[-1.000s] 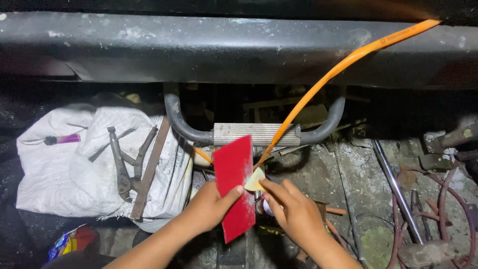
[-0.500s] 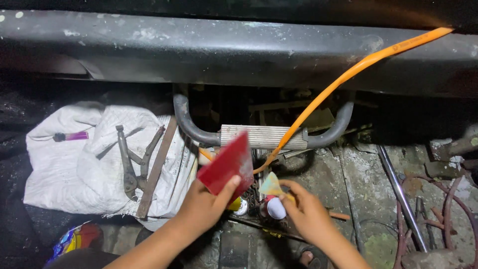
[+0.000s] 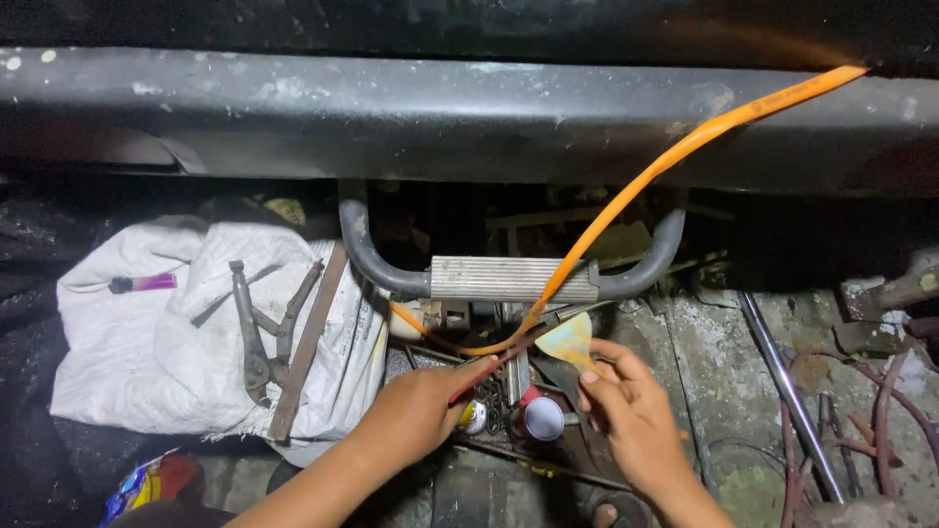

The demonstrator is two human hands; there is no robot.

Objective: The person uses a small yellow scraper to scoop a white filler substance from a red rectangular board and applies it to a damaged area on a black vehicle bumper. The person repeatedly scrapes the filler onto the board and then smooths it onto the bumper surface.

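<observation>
Hands working over cluttered tool pile.
Left hand [image 3: 416, 416] gripping red sheet [image 3: 486, 376] edge-on; right hand [image 3: 631, 416] pinching yellowish patch [image 3: 567, 342] near orange hose [image 3: 646, 181].

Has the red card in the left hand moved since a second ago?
Yes. The red card has tipped from face-on to edge-on and dropped lower against the ribbed metal step, held by the left hand.

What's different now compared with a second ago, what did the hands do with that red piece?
The left hand has tipped the red sheet from standing face-on to nearly edge-on and brought it lower. The right hand has drawn apart from it, holding the yellowish scraper in its fingers. The orange hose, the white sack and the pliers lie as before.
</observation>
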